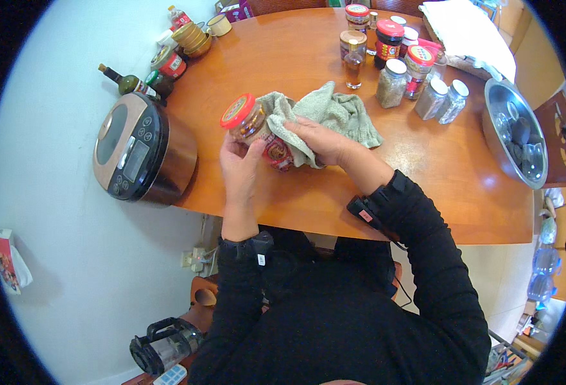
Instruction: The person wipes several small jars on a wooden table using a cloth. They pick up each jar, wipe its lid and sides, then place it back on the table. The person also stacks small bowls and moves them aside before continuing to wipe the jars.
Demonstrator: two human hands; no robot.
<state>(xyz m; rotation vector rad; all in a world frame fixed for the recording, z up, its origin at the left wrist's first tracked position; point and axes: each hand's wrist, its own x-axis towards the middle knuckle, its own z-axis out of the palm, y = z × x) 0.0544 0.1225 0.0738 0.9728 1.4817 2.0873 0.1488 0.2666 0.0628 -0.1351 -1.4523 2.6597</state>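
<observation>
My left hand [239, 159] grips a glass jar [251, 126] with a red lid and a printed label, tilted with its lid toward the upper left. In my right hand [319, 139] is a pale green terry cloth [343, 113]; its near part is pressed against the jar's side and covers some of it. The rest of the cloth lies bunched on the wooden table [273, 57], behind my right hand. Part of the label shows between my hands, and the jar's base is partly hidden by the cloth.
A rice cooker [143, 149] stands at the left table edge, with a green bottle [128, 84] and stacked bowls [191, 38] behind it. Several jars, including a white-lidded glass one [391, 84], and a small bottle [353, 67] stand back right. A steel basin [494, 120] holds glassware.
</observation>
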